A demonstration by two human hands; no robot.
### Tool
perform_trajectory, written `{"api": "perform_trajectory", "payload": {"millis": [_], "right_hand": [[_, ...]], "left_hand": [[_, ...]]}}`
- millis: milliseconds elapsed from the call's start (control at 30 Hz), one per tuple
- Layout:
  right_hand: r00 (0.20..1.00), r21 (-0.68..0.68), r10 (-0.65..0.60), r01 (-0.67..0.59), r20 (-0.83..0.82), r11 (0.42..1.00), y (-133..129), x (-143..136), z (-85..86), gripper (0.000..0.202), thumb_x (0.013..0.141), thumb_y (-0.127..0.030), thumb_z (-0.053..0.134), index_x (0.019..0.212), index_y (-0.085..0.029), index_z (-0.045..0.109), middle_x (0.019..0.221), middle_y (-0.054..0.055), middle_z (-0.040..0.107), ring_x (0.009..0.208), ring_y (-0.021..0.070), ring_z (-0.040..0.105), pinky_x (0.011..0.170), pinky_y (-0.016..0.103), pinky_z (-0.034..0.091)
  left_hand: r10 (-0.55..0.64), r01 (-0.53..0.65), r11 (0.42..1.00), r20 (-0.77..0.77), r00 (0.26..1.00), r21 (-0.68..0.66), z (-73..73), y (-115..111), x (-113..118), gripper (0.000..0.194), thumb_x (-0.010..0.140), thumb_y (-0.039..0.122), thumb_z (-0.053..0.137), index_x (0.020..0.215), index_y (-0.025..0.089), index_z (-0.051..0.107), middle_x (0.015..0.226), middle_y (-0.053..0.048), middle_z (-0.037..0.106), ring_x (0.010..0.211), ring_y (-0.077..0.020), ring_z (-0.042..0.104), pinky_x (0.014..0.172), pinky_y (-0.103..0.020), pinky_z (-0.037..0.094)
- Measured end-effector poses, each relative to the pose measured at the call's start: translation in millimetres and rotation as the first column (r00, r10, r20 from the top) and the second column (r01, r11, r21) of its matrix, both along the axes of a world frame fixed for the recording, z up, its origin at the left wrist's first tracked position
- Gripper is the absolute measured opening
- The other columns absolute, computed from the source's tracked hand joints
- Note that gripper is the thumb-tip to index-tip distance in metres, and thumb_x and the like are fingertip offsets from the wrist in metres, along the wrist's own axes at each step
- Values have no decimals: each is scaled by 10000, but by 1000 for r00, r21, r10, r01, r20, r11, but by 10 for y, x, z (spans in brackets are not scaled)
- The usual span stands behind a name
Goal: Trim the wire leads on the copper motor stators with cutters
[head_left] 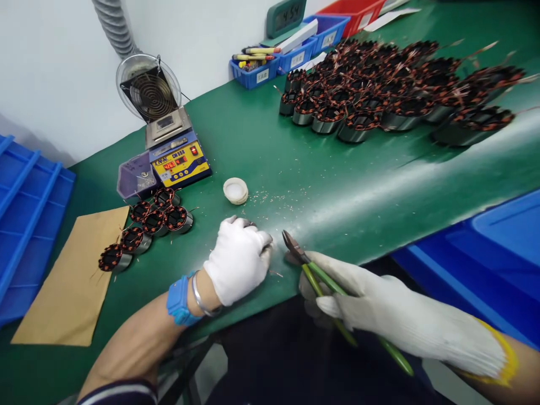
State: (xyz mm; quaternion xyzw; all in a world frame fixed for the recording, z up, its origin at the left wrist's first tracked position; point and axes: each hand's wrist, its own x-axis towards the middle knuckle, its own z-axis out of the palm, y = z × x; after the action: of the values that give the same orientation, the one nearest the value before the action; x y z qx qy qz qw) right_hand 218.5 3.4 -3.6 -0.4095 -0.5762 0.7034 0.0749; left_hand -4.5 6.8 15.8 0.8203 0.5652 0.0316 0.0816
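lower centre: left hand (pixel 238 261) curled, hold unclear; right hand (pixel 358 301) grips cutters (pixel 324 276), handles (pixel 396 357) spread. careless squeeze too close could nip left hand.

1. The single view comes from the wearer's head, facing forward and down across the green worktop (pixel 253 140).
2. It sits close: the pliers (pixel 327 278) and the wearer's dark-clothed lap (pixel 287 360) lie in the lower foreground, the wall (pixel 211 39) at the upper left.
3. The worktop's far and near edges climb rightward across the frame.
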Motion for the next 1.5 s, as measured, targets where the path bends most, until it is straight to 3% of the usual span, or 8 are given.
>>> {"api": "perform_trajectory", "payload": {"millis": [200,433,600,833,1000,1167,1300,1500], "right_hand": [[987,10,105,-107,119,994,-5,-75,98,594,816,-460,671,1344,-210,561,815,25,662,655,173,573,592,280,489],[997,187,28,-41,75,982,19,-192,104,606,813,-432,645,1390,-253,589,1122,65,730,1094,320,649,998,432,517],[983,244,24,-68,181,967,41,-209,192,634,807,-394,626,1418,-229,585,916,33,760,1014,305,693,949,397,552],[970,279,78,-142,230,950,57,-201,182,631,818,-399,609,1423,-225,563,1162,73,737,1043,320,685,974,447,530],[979,304,71,-128,193,944,50,-198,49,499,910,-434,526,1344,-194,582,1004,74,737,870,260,686,798,384,554],[988,163,38,-62,148,985,47,-157,6,536,897,-451,557,1354,-171,560,752,19,664,634,182,589,606,301,502],[987,110,7,-25,160,994,17,-57,24,717,828,-483,621,1469,-188,492,826,47,688,694,208,615,596,296,507],[986,104,60,-77,158,992,-67,-27,63,556,803,-453,650,1305,-217,639,876,40,711,723,196,613,675,307,530]], "left_hand": [[98,-99,995,116,988,4,-54,-5,-14,201,919,229,573,901,236,773,939,-56,766,977,-243,667,1096,-477,422],[104,-107,994,125,987,16,-67,0,-9,193,908,235,593,847,231,776,927,-56,766,1006,-248,675,1142,-486,393],[90,-97,994,140,986,44,-98,0,-8,196,906,224,591,818,229,767,888,-50,761,984,-243,684,1129,-499,409],[92,-100,994,137,986,51,-110,-5,-8,185,891,213,599,824,231,770,903,-54,766,985,-244,689,1128,-503,422],[89,-97,994,139,986,50,-129,10,-4,204,893,207,587,805,224,771,908,-58,768,982,-247,697,1121,-518,429],[45,-75,982,173,984,172,150,-82,-77,175,826,295,677,944,201,767,922,-79,763,1132,-321,656,1121,-570,415],[-223,213,971,81,971,111,318,-149,-129,149,792,294,728,916,215,751,838,-39,756,1272,-367,582,1165,-636,334],[-159,159,987,13,987,-2,15,-7,-61,139,865,199,636,835,205,771,861,-68,783,1187,-325,653,1150,-655,352]]}}
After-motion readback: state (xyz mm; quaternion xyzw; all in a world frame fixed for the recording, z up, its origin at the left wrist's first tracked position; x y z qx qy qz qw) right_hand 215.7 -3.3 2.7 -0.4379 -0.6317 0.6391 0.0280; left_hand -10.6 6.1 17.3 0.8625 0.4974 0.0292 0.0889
